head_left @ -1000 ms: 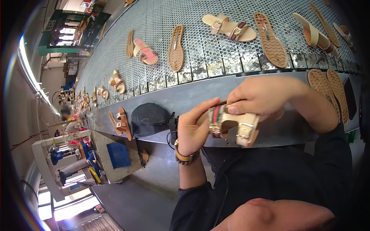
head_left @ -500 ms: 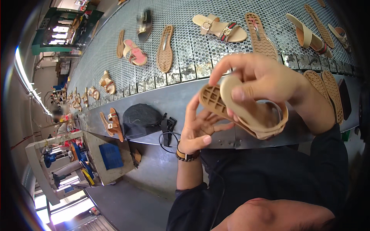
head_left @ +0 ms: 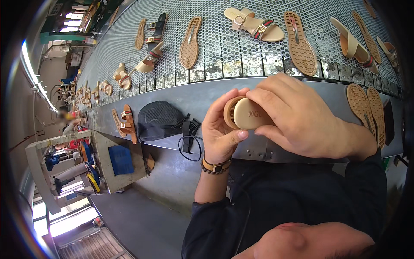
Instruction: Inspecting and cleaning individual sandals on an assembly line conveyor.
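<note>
- You hold a beige sandal (head_left: 246,113) heel-end toward you, its ridged tan sole facing left.
- It sits just below the grey conveyor's (head_left: 181,97) near edge.

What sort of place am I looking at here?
Most likely a sandal factory line: a perforated metal conveyor carries finished sandals and loose soles past the seat, while both hands hold a tan sandal up close, and more workstations sit down the aisle.
</note>
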